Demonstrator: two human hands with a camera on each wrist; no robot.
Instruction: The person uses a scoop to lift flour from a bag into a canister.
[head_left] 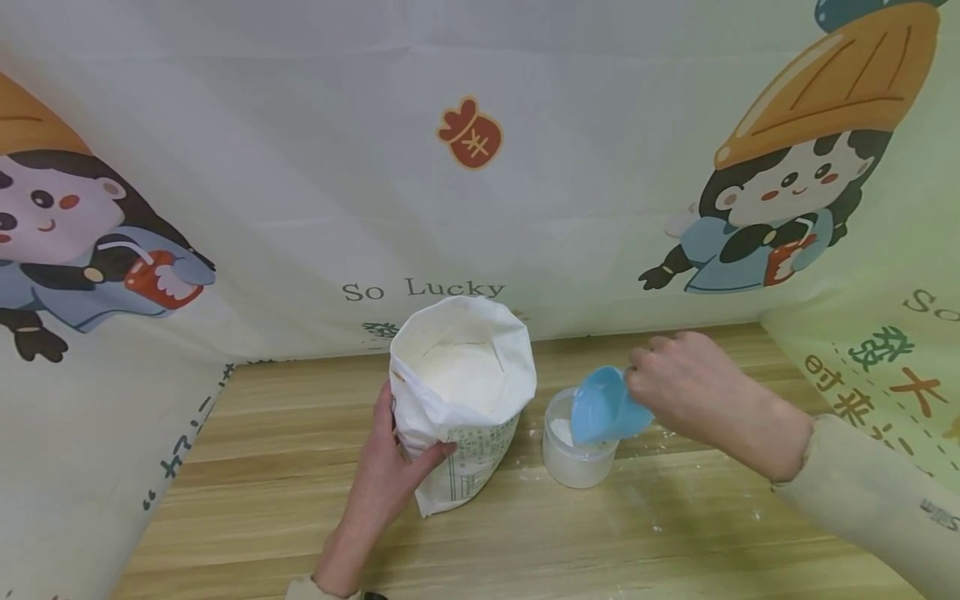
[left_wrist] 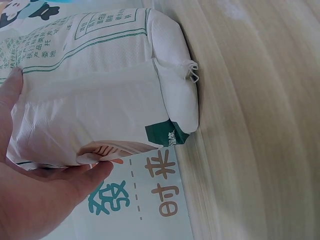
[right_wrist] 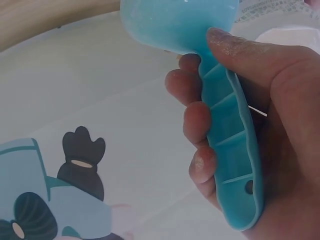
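A white woven bag (head_left: 480, 450) of white powder stands upright with its mouth wide and the powder (head_left: 461, 371) showing inside. My left hand (head_left: 393, 462) grips its left side, thumb across the printed front; in the left wrist view the fingers reach around the side of the bag (left_wrist: 95, 105). A clear round jar (head_left: 581, 467) with white powder in it stands to the right of the bag. My right hand (head_left: 693, 392) holds a light blue scoop (head_left: 600, 408) tilted over the jar's mouth. The scoop's ridged handle (right_wrist: 230, 135) lies between thumb and curled fingers, and powder dusts the thumb.
Specks of white powder (head_left: 656, 527) are scattered on the wood-grain table (head_left: 247, 475) around the jar. A printed cloth (head_left: 585, 167) with cartoon figures hangs behind the table and along both sides.
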